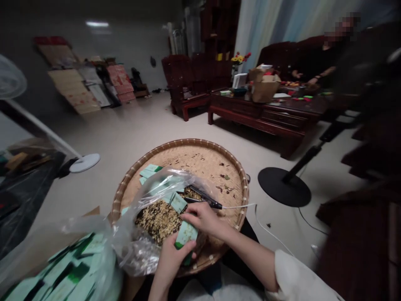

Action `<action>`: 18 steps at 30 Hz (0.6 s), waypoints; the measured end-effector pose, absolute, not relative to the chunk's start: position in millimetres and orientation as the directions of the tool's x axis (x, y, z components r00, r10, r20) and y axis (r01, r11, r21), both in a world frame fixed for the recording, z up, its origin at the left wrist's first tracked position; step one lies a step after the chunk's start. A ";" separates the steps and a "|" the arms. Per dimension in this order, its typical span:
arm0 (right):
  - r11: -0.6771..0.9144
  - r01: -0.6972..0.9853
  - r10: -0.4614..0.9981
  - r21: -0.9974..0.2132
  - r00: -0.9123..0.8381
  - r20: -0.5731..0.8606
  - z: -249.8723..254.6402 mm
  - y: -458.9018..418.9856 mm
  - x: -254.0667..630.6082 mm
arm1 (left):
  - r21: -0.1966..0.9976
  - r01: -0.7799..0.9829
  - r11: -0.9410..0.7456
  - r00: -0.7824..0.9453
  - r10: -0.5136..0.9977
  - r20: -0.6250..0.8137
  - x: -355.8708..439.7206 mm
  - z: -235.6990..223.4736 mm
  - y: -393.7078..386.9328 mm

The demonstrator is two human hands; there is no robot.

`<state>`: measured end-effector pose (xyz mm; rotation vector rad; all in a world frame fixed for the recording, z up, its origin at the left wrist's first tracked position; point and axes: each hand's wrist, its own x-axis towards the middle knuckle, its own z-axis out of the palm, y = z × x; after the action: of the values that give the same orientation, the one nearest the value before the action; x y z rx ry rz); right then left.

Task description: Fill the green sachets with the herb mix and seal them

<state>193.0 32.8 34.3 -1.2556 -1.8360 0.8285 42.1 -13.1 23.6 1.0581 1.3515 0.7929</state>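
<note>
A pale green paper packet (188,233) with a darker green end is gripped between the thumb and fingers of my left hand (173,255). My right hand (202,217) has its fingers curled and pinched at the packet's upper end. Just beyond lies a clear plastic bag (140,251) holding a loose mix of pale and dark grains (159,221). Another green packet (178,202) rests on that mix. Beside my right hand is a black two-armed tool (203,196) with a white cord. Everything sits on a round woven bamboo tray (242,184).
A second plastic bag (108,267) full of green packets stands at lower left. Fan stands rise at left (84,163) and right (283,186). The white cord (272,234) crosses the floor. Behind, a person (319,62) sits by a dark wooden table (260,117).
</note>
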 end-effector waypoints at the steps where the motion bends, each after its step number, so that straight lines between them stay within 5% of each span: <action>1: 0.310 0.444 0.947 -0.841 -0.225 0.231 36.1 31.5 190.2 | 0.929 0.144 0.340 0.081 0.932 -0.354 41.6 23.2 -14.0; 9: 0.185 0.216 0.981 -0.959 -0.092 0.169 30.9 32.2 189.7 | 0.917 0.221 0.330 0.108 0.927 -0.360 36.7 21.1 -15.0; 13: -0.055 -0.161 0.997 -0.985 -0.059 -0.046 36.3 32.3 204.2 | 0.919 0.129 0.371 0.107 0.917 -0.385 38.4 20.2 -17.4; 15: -0.098 -0.478 0.990 -0.873 -0.133 -0.038 46.0 25.0 226.6 | 0.911 0.057 0.408 0.112 0.905 -0.411 36.5 19.8 -17.2; 18: -0.049 -0.875 0.861 -0.481 -0.281 0.424 60.6 11.4 275.9 | 0.889 -0.095 0.448 0.118 0.892 -0.436 33.1 20.1 -17.6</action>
<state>275.9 11.4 60.6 0.0248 -0.7907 1.6789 33.1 -17.6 20.1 0.8286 1.2391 0.8581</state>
